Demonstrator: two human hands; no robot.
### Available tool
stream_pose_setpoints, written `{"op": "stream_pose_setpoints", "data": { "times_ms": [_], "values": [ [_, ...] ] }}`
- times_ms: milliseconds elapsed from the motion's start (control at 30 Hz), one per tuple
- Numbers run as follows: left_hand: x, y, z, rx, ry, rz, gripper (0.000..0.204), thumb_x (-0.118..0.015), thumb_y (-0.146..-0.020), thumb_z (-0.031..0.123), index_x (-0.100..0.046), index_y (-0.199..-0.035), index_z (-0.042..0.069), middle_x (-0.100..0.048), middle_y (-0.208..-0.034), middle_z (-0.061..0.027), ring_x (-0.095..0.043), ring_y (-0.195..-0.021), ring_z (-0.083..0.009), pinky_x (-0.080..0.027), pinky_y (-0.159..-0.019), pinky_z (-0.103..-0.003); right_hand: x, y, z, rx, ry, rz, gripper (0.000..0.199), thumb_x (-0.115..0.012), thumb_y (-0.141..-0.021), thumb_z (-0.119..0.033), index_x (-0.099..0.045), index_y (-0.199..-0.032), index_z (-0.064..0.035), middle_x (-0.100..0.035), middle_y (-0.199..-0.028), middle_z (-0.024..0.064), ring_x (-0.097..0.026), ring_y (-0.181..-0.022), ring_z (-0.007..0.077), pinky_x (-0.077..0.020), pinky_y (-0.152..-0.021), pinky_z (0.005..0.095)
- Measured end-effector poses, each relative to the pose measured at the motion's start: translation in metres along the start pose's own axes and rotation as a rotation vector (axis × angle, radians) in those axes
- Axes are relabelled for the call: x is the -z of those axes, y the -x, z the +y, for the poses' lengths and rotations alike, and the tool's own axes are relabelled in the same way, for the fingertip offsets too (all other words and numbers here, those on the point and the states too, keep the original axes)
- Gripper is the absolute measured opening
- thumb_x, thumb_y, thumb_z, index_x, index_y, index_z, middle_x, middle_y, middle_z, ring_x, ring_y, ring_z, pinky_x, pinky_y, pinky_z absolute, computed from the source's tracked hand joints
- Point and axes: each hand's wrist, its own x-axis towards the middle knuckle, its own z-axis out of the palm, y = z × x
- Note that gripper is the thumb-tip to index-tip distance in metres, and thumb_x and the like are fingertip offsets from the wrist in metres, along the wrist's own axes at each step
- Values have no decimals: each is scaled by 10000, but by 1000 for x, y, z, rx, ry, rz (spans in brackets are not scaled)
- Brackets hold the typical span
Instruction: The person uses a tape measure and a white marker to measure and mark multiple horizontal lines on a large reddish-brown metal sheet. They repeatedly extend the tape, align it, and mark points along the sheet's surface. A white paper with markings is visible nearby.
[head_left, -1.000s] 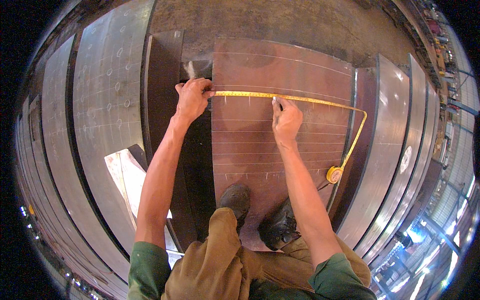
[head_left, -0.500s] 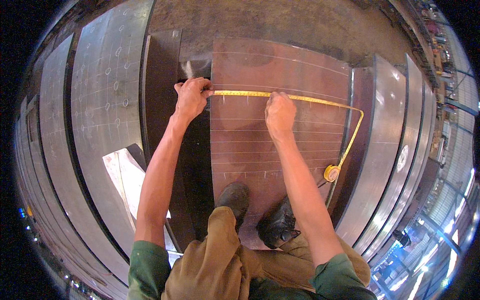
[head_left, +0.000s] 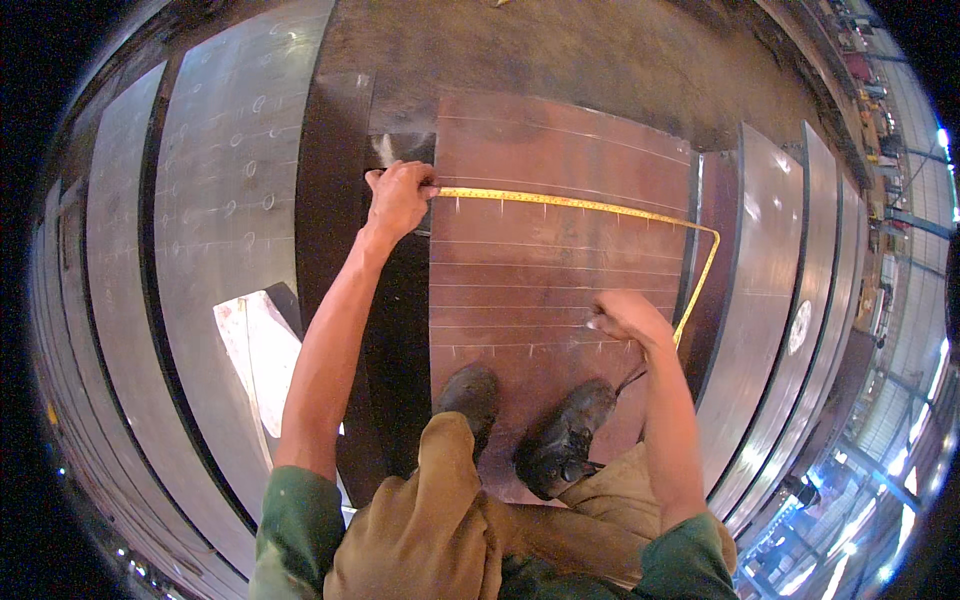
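My left hand (head_left: 402,205) pinches the end of a yellow tape measure (head_left: 570,203) at the left edge of a reddish-brown steel plate (head_left: 560,265). The tape's blade lies across the plate, then bends sharply toward me beyond its right edge. The tape's case is hidden behind my right arm. Over the plate's near right part, my right hand (head_left: 632,316) is closed, with a small whitish piece that looks like chalk (head_left: 592,323) at its fingertips. Thin white lines run across the plate. Short ticks show just below the tape and near my shoes.
My shoes (head_left: 562,440) rest on the plate's near part. A dark gap (head_left: 395,320) runs along its left side. Grey steel plates (head_left: 225,210) with chalk circles lie left, and more plates (head_left: 755,290) lie right. A white sheet (head_left: 258,355) lies beside my left arm.
My right hand has left the tape's middle and come nearer to me and rightward. More ticks now show below the tape. My left hand still holds the tape's end.
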Motion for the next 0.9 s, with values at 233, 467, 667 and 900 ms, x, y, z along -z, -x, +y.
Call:
{"op": "stream_pose_setpoints", "data": {
  "times_ms": [233,467,667,900],
  "values": [
    [3,11,3,-20,5,86,89,-696,-904,156,-696,-979,108,-718,-961,-52,-648,-1023,-301,-396,-829,-528,4,162,70,-218,209,53,249,-684,-910,-208,-619,-1066,-26,-671,-987,252,-654,-966,457,-527,-804,520],
    [28,38,17,-60,185,147,73,-683,-914,116,-658,-956,62,-710,-844,-161,-676,-838,-408,-460,-738,-502,-18,249,101,-357,156,261,505,-714,-923,-309,-502,-1318,-76,-605,-1042,263,-639,-929,478,-523,-776,552],
    [42,87,16,-55,254,176,95,-716,-898,108,-654,-944,52,-706,-833,-185,-683,-822,-416,-491,-719,-489,-132,141,95,-461,-93,640,724,-744,-896,-446,-416,-1497,-210,-516,-1197,271,-641,-1019,477,-545,-860,538],
    [81,135,16,36,238,163,100,-705,-888,99,-713,-969,43,-731,-915,-181,-705,-907,-391,-534,-772,-456,-147,114,72,-649,-171,707,648,-713,-932,-375,-412,-1480,-203,-496,-1247,279,-669,-958,468,-567,-822,522]
  ]
}}
